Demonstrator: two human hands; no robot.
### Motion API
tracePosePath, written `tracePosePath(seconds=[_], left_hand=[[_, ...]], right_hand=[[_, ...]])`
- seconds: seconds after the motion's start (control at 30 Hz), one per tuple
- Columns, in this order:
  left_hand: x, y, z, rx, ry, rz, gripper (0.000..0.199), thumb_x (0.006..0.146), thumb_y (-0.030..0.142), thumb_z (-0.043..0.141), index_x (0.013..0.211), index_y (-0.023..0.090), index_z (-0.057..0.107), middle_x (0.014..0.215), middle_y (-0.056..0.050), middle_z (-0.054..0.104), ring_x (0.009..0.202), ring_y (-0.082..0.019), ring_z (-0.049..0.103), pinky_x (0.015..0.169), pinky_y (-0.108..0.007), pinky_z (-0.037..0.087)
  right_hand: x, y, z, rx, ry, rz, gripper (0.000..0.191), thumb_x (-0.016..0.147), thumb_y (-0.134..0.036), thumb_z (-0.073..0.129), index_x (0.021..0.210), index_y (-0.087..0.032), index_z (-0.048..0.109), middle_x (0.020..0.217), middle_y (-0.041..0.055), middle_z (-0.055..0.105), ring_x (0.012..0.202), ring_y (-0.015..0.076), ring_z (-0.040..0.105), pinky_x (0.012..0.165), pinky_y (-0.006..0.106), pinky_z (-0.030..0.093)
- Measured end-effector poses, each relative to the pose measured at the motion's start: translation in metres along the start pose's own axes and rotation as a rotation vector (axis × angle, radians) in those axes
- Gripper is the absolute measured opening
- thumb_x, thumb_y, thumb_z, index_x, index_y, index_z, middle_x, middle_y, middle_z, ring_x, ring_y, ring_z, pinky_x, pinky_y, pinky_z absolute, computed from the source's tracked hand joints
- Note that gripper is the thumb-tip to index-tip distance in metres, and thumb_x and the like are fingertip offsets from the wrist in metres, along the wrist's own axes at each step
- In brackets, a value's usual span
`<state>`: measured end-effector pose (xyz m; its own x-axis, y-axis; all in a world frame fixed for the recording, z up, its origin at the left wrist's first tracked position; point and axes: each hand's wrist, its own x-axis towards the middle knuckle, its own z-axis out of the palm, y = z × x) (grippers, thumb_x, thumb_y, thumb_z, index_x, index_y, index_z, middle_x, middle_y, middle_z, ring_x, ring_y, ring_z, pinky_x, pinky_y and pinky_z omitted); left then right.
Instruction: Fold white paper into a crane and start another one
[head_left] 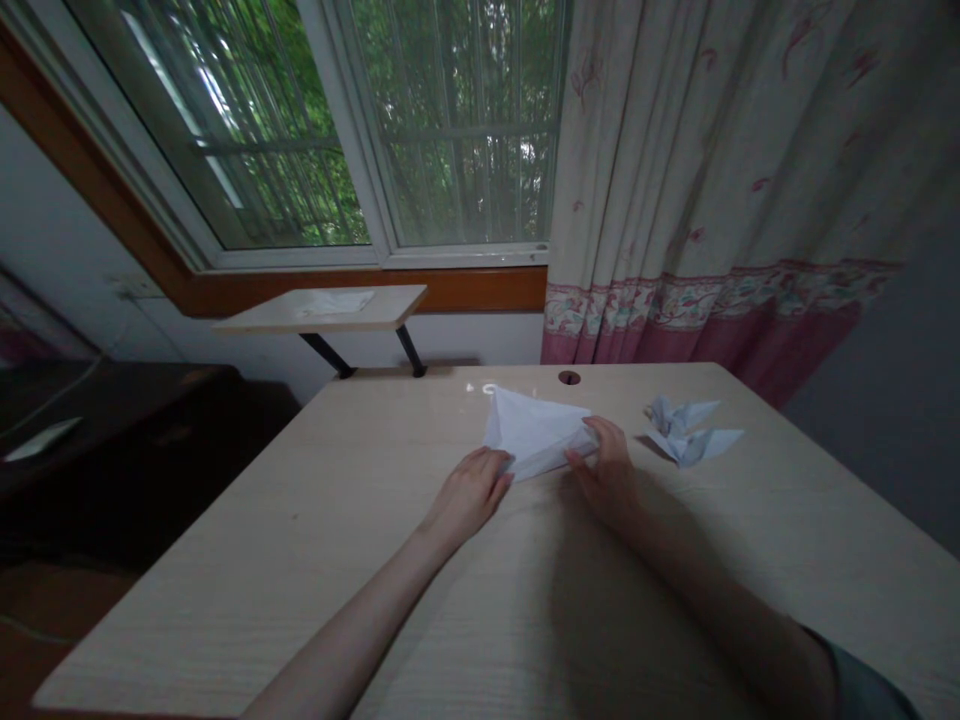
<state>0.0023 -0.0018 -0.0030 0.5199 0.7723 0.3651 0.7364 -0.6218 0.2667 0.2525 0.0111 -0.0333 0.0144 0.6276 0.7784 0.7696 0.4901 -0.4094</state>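
Observation:
A white sheet of paper [534, 425], folded into a roughly triangular shape, is held at the desk's far middle. My left hand [471, 490] grips its near left corner, thumb and fingers closed on the edge. At the right corner, my right hand [609, 470] pinches the paper between thumb and fingers. A folded strip runs along the near edge between both hands. To the right of my right hand lie folded paper figures [690, 432] with pointed wing-like tips; they overlap, so I cannot tell them fully apart.
The pale wooden desk [300, 560] has a round cable hole [569, 378] near its back edge. A small raised shelf [405, 308] on black legs stands at the back left, with white paper [337, 301] on it. Behind are a window and a floral curtain [660, 200].

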Motion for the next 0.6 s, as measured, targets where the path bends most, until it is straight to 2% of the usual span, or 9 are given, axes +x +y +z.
tracePosePath(seconds=[0.1,0.2,0.4,0.6], left_hand=[[-0.001,0.001,0.000,-0.046,-0.004,0.019,0.027,0.102,0.029,0.047,0.125,0.018,0.053,0.119,-0.010,0.069,0.115,-0.024,0.064,0.099,-0.041,0.053],[-0.002,0.002,0.000,-0.090,0.002,0.034,0.031,0.102,0.031,0.048,0.131,0.019,0.049,0.123,-0.010,0.068,0.113,-0.022,0.066,0.098,-0.039,0.054],[-0.004,0.006,-0.004,-0.158,0.000,0.042,0.043,0.099,0.034,0.052,0.139,0.023,0.041,0.125,-0.009,0.068,0.109,-0.022,0.069,0.097,-0.039,0.055],[-0.007,0.009,-0.007,-0.228,-0.041,0.012,0.049,0.098,0.034,0.049,0.144,0.025,0.033,0.121,-0.007,0.071,0.083,-0.019,0.075,0.082,-0.034,0.059]], right_hand=[[0.001,-0.004,0.000,-0.033,0.108,-0.067,0.050,0.098,-0.047,0.048,0.136,-0.016,0.039,0.122,0.0182,0.055,0.117,0.0329,0.053,0.099,0.057,0.046],[0.000,-0.011,-0.002,-0.091,0.148,-0.169,0.050,0.099,-0.042,0.050,0.141,-0.019,0.032,0.128,0.0171,0.052,0.123,0.0325,0.050,0.102,0.058,0.045],[-0.005,-0.016,-0.003,-0.160,0.115,-0.226,0.036,0.099,-0.036,0.051,0.131,-0.023,0.040,0.132,0.0165,0.051,0.129,0.0334,0.048,0.106,0.059,0.041],[-0.007,-0.009,0.002,-0.164,0.033,-0.169,0.030,0.100,-0.042,0.046,0.123,-0.023,0.046,0.133,0.0163,0.051,0.130,0.0337,0.046,0.108,0.059,0.036]])
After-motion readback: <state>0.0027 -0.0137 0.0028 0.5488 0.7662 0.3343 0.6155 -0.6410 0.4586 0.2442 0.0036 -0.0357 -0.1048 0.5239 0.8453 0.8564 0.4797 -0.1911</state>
